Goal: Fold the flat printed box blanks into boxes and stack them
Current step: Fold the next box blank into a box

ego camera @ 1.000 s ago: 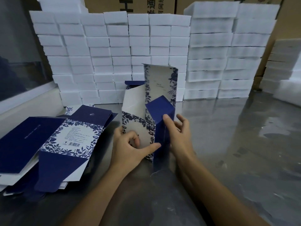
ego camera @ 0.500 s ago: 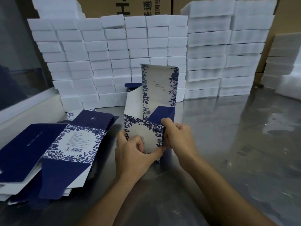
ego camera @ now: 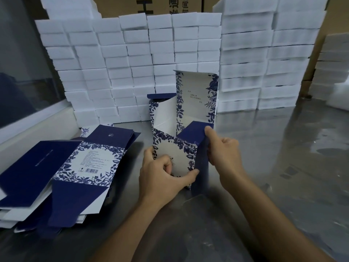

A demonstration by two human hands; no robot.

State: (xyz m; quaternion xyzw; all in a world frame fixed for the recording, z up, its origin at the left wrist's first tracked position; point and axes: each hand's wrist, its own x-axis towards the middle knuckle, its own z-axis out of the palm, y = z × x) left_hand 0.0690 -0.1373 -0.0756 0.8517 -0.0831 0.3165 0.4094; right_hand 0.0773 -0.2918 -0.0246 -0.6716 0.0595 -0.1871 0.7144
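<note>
In the head view, the box (ego camera: 181, 140) stands half-formed on the steel table (ego camera: 273, 167), directly ahead of both hands and close in, its long axis upright. The tall back panel with its printed lid rises at the far side, the white inside open toward the viewer. The left hand (ego camera: 162, 178) grips the near floral panel low down: its thumb is stretched right along the panel's bottom edge and the fingers are curled against the panel's left edge and face. The right hand (ego camera: 224, 154) pinches the navy side flap (ego camera: 202, 163) at the box's near right corner, thumb up at the flap's top fold, the other fingers curled behind where they cannot be seen. That flap runs vertically, parallel to the box's long axis, and lies just right of the floral panel, touching it along the corner crease. The right hand is the nearer one to that crease, so the next fold probably turns on swinging the flap leftward and inward while the left hand steadies the panel. A pile of flat blanks (ego camera: 62, 173) lies to the left, near the left forearm but apart from it. White foam blocks (ego camera: 132, 59) are stacked along the far edge.
</note>
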